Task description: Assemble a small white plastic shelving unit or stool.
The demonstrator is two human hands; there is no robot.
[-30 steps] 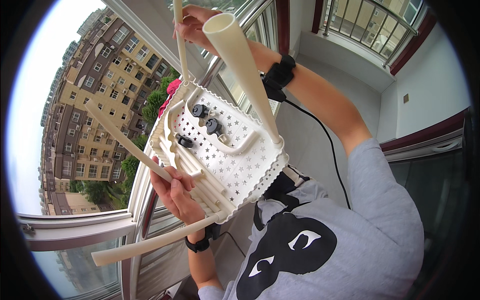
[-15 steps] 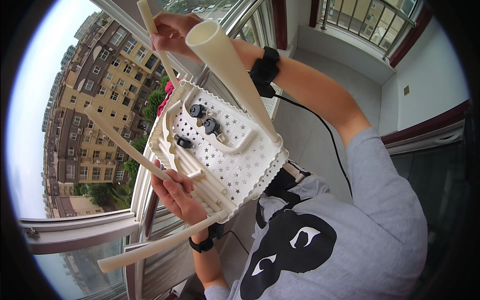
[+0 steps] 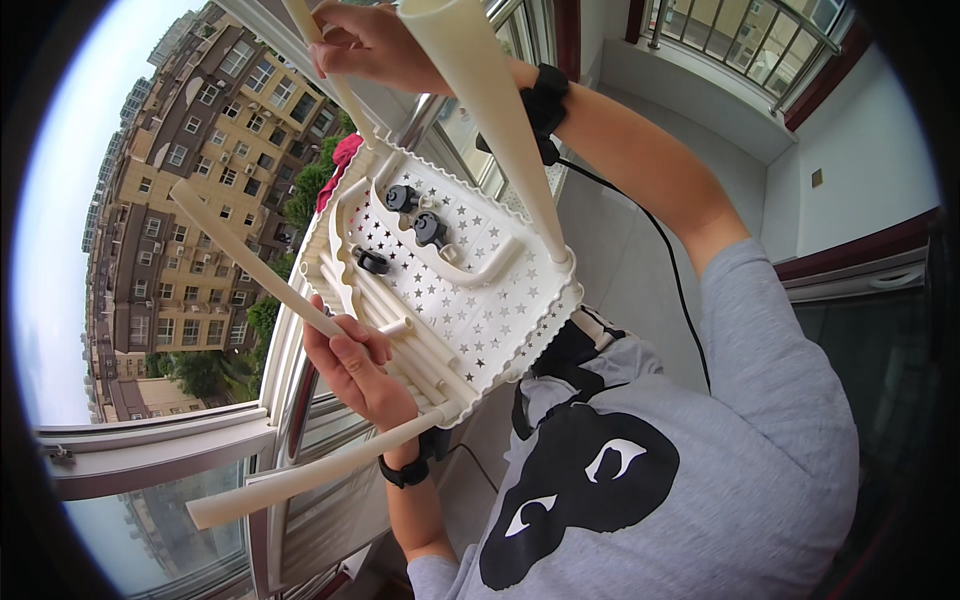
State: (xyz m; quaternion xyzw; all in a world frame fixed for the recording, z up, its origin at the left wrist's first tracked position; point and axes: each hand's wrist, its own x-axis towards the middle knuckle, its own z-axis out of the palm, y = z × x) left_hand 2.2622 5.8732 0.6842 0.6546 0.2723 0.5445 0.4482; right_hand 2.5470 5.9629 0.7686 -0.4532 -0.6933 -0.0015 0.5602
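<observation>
A white plastic tray (image 3: 510, 345) with star-shaped cut-outs and a scalloped rim stands before me. My right hand (image 3: 380, 45) is closed around an upright white tube (image 3: 354, 105), which rises from the tray's far corner. In my left hand (image 3: 350, 365) is a second white tube (image 3: 250, 262), slanting up and out past the tray's left side; its lower end is hidden by my fingers. A thick tube (image 3: 490, 120) stands at the right corner. Another tube (image 3: 310, 475) sticks out from the near corner, over my left wrist.
On the tray lie dark caster wheels (image 3: 430, 228), a curved white handle piece (image 3: 470, 275) and several loose white tubes (image 3: 410, 360). Pink cloth (image 3: 343, 165) hangs by the far corner. Windows (image 3: 150, 435) line the left. A black cable (image 3: 665, 245) runs from my right wristband.
The tray and my right hand appear slightly higher in the picture and further right. My left hand keeps its hold on the slanting tube with little movement.
</observation>
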